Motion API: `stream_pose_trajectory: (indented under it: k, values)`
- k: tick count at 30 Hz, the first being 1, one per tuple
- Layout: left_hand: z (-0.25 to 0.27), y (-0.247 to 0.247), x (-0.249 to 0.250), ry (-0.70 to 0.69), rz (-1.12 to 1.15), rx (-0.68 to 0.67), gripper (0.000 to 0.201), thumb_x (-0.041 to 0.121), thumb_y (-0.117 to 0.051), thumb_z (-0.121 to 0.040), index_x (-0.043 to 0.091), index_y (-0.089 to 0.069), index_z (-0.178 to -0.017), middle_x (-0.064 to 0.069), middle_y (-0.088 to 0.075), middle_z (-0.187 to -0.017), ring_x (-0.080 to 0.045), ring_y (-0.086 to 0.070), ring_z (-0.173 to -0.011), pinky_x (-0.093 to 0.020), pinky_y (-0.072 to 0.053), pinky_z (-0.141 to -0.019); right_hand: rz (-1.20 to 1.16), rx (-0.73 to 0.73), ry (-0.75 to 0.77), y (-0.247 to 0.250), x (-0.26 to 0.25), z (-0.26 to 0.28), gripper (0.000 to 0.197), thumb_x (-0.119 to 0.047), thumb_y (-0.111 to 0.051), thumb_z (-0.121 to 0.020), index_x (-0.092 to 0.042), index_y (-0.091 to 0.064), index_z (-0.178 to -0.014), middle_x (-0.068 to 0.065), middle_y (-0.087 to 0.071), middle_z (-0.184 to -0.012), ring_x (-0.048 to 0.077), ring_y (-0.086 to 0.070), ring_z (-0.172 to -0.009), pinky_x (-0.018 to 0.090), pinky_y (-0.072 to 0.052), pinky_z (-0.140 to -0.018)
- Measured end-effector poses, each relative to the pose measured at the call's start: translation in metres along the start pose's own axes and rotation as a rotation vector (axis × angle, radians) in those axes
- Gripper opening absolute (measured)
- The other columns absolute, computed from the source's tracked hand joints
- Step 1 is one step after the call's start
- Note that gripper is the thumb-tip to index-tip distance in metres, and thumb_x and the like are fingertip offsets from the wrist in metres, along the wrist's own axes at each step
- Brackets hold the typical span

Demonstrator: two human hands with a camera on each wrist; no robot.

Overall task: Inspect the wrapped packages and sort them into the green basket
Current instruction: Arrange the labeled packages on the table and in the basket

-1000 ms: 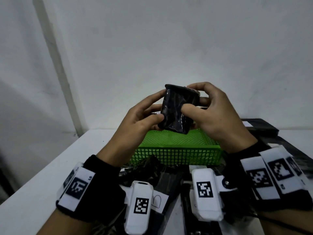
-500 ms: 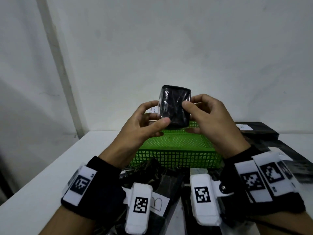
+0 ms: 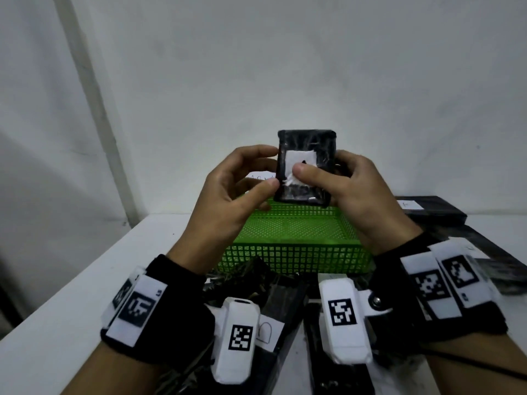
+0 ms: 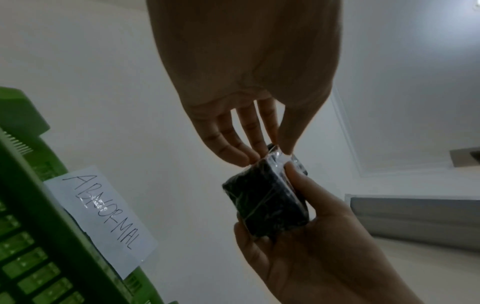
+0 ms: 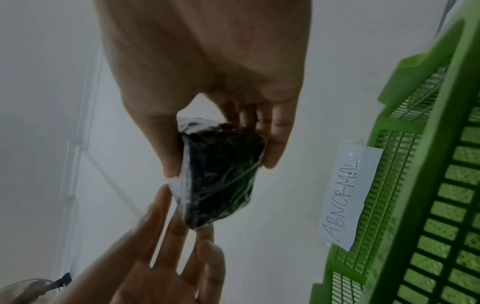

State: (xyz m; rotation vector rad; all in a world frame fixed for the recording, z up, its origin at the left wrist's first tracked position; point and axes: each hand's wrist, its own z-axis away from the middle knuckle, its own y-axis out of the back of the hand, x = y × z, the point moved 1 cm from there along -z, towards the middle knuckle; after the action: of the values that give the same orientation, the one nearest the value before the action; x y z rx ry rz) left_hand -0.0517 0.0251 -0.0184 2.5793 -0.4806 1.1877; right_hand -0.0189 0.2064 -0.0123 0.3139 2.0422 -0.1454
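Note:
I hold a black plastic-wrapped package [image 3: 319, 149] upright above the green basket [image 3: 293, 255]. Its white label [image 3: 296, 161] faces me. My left hand [image 3: 272, 168] pinches the package's left edge between thumb and fingers. My right hand [image 3: 322, 172] grips the right side, thumb on the label and fingers behind. In the left wrist view the left hand [image 4: 267, 153] meets the package [image 4: 270, 203] at its top edge. In the right wrist view the right hand [image 5: 221, 165] clasps the package [image 5: 221, 181].
A paper note reading ABNORMAL [image 4: 101, 214] is taped to the basket's far rim. More black wrapped packages lie on the white table [image 3: 85, 295]: a pile in front of the basket [image 3: 285, 292] and others at the right [image 3: 433, 209]. A wall stands close behind.
Both hands have turned the package round, from its plain dark side to its labelled side. It now stands squarer to me and a little higher above the basket.

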Motion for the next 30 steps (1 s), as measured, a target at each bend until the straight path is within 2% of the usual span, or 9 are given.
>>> stream_pose_trajectory:
  k: [3,8,11,15,19,24,26,28,30]
  values:
    - [-0.001,0.0017,-0.0018,0.021,0.001,0.044,0.029,0.018,-0.061,-0.088,0.025,-0.063,-0.116,0.005,-0.071,-0.109,-0.011,-0.066,-0.092,-0.029,-0.054,-0.075,-0.01,-0.024,0.021,0.0004,-0.003,0.0022,0.034,-0.029,-0.084,-0.079,-0.011,-0.076,-0.106,0.004,-0.08,-0.098,0.021,-0.076,-0.094,0.049,-0.057,-0.096]
    - [-0.0019,-0.0009,-0.0058,0.201,0.09,-0.03,0.039,0.033,-0.057,-0.087,0.023,-0.061,-0.124,-0.004,-0.067,-0.119,-0.014,-0.067,-0.097,-0.035,-0.057,-0.079,-0.06,-0.116,-0.051,0.0022,-0.0076,0.0036,0.062,-0.044,-0.084,-0.062,-0.014,-0.071,-0.114,0.001,-0.08,-0.098,0.019,-0.076,-0.095,0.051,-0.054,-0.101]
    - [-0.0005,-0.0032,-0.0063,0.2,0.088,-0.05,0.04,0.034,-0.057,-0.09,0.021,-0.061,-0.127,-0.005,-0.069,-0.121,-0.014,-0.069,-0.099,-0.03,-0.057,-0.076,-0.038,-0.095,-0.069,0.004,-0.0046,0.0016,0.074,-0.048,-0.09,-0.064,-0.017,-0.061,-0.125,0.0,-0.079,-0.103,0.019,-0.076,-0.098,0.049,-0.054,-0.099]
    - [-0.0003,-0.0022,-0.0071,0.175,0.029,-0.007,0.039,0.036,-0.063,-0.089,0.022,-0.061,-0.126,-0.003,-0.07,-0.114,-0.007,-0.068,-0.097,-0.028,-0.056,-0.075,0.044,-0.101,-0.046,0.0041,-0.0065,0.003,0.059,-0.047,-0.078,-0.074,-0.022,-0.063,-0.125,-0.002,-0.074,-0.116,0.013,-0.073,-0.103,0.042,-0.058,-0.088]
    - [-0.0005,-0.0014,-0.0071,0.16,-0.02,0.043,0.041,0.036,-0.067,-0.083,0.025,-0.06,-0.123,0.001,-0.07,-0.104,-0.005,-0.069,-0.093,-0.028,-0.056,-0.071,0.058,-0.098,-0.052,0.0013,-0.0081,0.0036,0.039,-0.03,-0.072,-0.09,-0.023,-0.062,-0.127,-0.003,-0.077,-0.111,0.013,-0.074,-0.1,0.048,-0.058,-0.094]
    - [0.0002,-0.0017,-0.0084,0.118,-0.076,0.095,0.05,0.025,-0.077,-0.081,0.023,-0.056,-0.126,-0.005,-0.061,-0.094,-0.017,-0.066,-0.078,-0.021,-0.051,-0.063,0.066,-0.126,-0.058,-0.0019,-0.0095,0.0056,0.039,-0.041,-0.072,-0.088,-0.029,-0.063,-0.124,-0.007,-0.075,-0.112,0.013,-0.074,-0.1,0.052,-0.058,-0.093]
    - [0.0004,-0.0017,-0.0068,0.103,-0.074,0.064,0.047,0.022,-0.078,-0.083,0.022,-0.058,-0.126,-0.004,-0.059,-0.09,-0.017,-0.065,-0.076,-0.022,-0.051,-0.063,0.077,-0.154,-0.071,-0.001,-0.0082,0.0054,0.048,-0.036,-0.078,-0.083,-0.027,-0.06,-0.127,-0.006,-0.077,-0.109,0.015,-0.076,-0.096,0.051,-0.06,-0.088]
    - [0.0005,-0.0023,-0.0043,0.103,-0.054,0.019,0.038,0.025,-0.07,-0.085,0.023,-0.061,-0.122,-0.002,-0.06,-0.087,-0.014,-0.064,-0.077,-0.026,-0.053,-0.066,0.068,-0.116,-0.054,0.0006,-0.0058,0.0042,0.046,-0.022,-0.077,-0.085,-0.021,-0.059,-0.127,-0.003,-0.078,-0.099,0.015,-0.076,-0.088,0.045,-0.064,-0.074]
    - [0.0003,-0.0039,-0.0021,0.115,-0.03,-0.015,0.032,0.027,-0.062,-0.087,0.023,-0.064,-0.119,0.001,-0.06,-0.085,-0.012,-0.063,-0.076,-0.028,-0.055,-0.068,0.091,-0.054,-0.006,0.0018,-0.0024,0.0019,0.046,-0.025,-0.074,-0.082,-0.018,-0.06,-0.125,-0.002,-0.078,-0.089,0.014,-0.076,-0.08,0.035,-0.06,-0.06]
